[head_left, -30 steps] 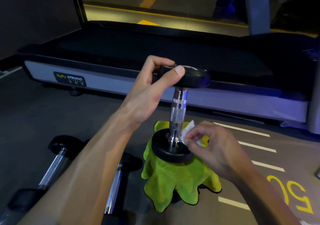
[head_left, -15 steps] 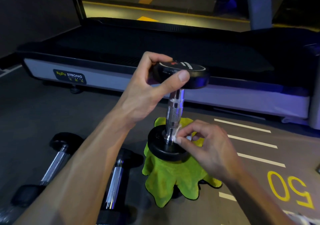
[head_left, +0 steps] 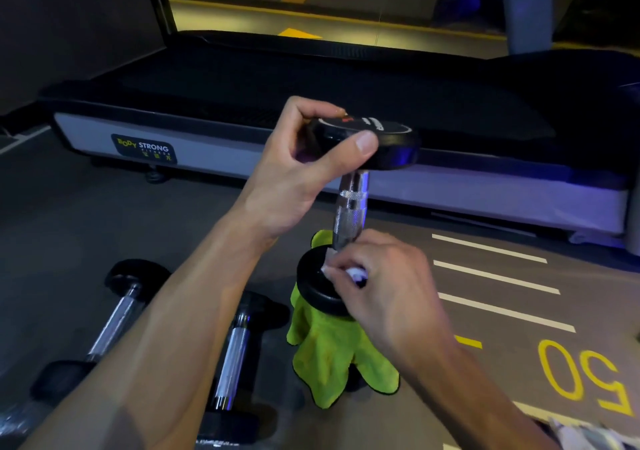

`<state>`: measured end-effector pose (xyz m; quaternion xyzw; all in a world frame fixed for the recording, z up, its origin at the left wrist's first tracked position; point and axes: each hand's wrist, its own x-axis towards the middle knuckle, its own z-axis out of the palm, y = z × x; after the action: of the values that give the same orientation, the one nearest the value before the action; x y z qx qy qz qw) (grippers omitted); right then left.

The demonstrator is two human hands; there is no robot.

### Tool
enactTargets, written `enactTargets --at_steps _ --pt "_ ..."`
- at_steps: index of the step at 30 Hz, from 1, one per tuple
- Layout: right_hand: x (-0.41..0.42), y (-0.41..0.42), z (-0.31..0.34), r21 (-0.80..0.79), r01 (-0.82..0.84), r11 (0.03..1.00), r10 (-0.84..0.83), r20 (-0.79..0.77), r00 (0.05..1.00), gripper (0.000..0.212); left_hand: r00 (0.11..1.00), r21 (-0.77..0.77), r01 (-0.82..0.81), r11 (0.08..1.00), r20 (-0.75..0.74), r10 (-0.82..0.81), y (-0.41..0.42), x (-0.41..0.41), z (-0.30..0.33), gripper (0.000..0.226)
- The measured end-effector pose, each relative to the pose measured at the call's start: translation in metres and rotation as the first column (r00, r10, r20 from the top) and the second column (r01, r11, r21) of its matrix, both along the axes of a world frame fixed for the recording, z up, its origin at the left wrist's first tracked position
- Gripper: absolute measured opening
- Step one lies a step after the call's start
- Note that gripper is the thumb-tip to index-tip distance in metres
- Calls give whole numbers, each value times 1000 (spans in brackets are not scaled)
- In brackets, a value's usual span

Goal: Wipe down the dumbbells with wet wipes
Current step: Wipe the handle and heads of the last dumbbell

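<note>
Chrome-handled, black-ended dumbbell [head_left: 351, 214] stands upright on a green cloth [head_left: 332, 356]; left hand [head_left: 294, 179] grips its top disc, right hand [head_left: 384, 286] pinches a white wet wipe [head_left: 356, 272] against the lower disc.

Single head-worn view, wide-angle, looking forward and down from close above both hands. Left grip [head_left: 294, 169] sits near frame centre, right grip [head_left: 388, 283] just below it. Beyond the grips the treadmill [head_left: 242, 144] crosses the frame; floor [head_left: 69, 227] below.
</note>
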<state>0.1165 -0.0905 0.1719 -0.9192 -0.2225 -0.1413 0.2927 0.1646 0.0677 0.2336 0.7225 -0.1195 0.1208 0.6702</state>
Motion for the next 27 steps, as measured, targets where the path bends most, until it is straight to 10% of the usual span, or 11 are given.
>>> enactTargets --at_steps 5,15,27 --pt "-3 10 0 -189 -5 982 23 91 996 13 1000 -13 18 1000 -3 -18 -4 -4 3 47" --pt "3 -24 -3 366 80 927 0 -214 977 16 999 -18 32 999 -41 -32 0 -4 4 43" --pt "13 -13 -16 468 82 880 50 -262 964 11 993 -154 48 987 -98 -63 21 5 -4 43"
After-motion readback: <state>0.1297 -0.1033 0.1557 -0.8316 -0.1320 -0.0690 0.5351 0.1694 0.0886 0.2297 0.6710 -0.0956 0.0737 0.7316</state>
